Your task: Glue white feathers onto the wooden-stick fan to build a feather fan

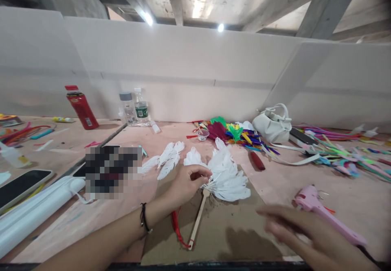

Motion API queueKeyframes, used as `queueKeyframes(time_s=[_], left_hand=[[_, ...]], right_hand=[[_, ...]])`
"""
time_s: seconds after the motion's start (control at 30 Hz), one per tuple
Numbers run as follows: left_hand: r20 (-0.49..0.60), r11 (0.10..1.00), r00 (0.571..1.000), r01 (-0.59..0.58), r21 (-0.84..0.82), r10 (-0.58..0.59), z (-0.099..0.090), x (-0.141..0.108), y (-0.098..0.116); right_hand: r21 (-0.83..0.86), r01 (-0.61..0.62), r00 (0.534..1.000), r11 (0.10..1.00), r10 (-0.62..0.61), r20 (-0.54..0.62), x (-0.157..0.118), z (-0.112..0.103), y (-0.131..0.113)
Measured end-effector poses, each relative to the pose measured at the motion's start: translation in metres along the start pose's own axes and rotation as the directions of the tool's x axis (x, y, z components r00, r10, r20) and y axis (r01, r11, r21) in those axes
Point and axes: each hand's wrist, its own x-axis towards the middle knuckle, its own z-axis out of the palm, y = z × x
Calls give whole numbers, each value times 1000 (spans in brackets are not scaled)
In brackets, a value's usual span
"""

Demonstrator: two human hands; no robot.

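A fan of white feathers (pixel 230 177) lies on a brown cardboard sheet (pixel 232 232), its quills gathered at the head of a wooden stick handle (pixel 199 218). A red tassel cord (pixel 176 227) is looped through the handle's lower end. My left hand (pixel 191 181), with a black bracelet on its wrist, is over the quills, thumb and fingers pinched on a white feather at the fan's left side. My right hand (pixel 293 226) is blurred, fingers stretched out and holding nothing that I can see. It is beside a pink hot glue gun (pixel 324 212) lying on the table.
More white feathers (pixel 169 159) lie behind the left hand. Farther back are a pile of coloured feathers (pixel 222 130), a white handbag (pixel 271 124) and a dark red handle (pixel 256 161). Bottles (pixel 141 108) stand by the white partition (pixel 171 67). Phones (pixel 24 187) lie left.
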Motion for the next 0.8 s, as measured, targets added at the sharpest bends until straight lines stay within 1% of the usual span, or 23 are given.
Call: queueKeyframes(time_s=[0.1,0.13,0.17,0.2,0.23,0.3,0.37,0.4,0.47,0.53,0.6,0.67,0.7,0.73,0.8], left_hand=[[38,999,999,-32,-20,33,-2,-1,8],[55,999,997,-47,-27,48,-2,-1,10],[68,998,996,-60,-36,62,-2,-2,11],[65,996,995,-72,-48,75,-2,-2,11],[44,995,995,-85,-56,87,-2,-2,9],[-47,994,993,-108,-32,106,-2,-1,4],[-135,990,983,-119,77,128,-3,-1,-2],[-150,981,979,-116,155,139,-3,-2,-4],[-135,949,979,-105,297,150,-5,-4,-5],[-84,916,987,-91,391,134,-5,-7,-2],[-10,892,996,-75,447,88,-4,-11,1],[73,866,996,-72,495,42,-2,-15,1],[108,853,994,-80,515,28,-1,-16,0],[137,841,990,-95,532,25,1,-17,-2],[171,820,985,-125,559,34,3,-19,-6]], right_hand=[[182,-104,986,978,77,146,67,30,-17],[232,-115,983,966,76,168,90,40,-23],[278,-132,973,952,71,219,112,49,-29],[351,-148,970,925,67,232,131,56,-33],[380,-130,974,916,46,222,147,61,-37],[423,-83,983,902,4,185,169,64,-41],[422,-24,991,906,-33,127,182,62,-39],[406,3,994,914,-46,97,185,60,-36],[332,56,995,942,-78,55,188,57,-29],[223,102,990,970,-121,76,186,57,-20],[128,136,975,982,-156,159,182,61,-14],[73,150,954,986,-164,251,178,67,-9],[59,149,947,987,-160,279,177,69,-7],[50,143,945,988,-152,289,177,70,-6],[47,118,956,992,-127,266,179,70,-5]])
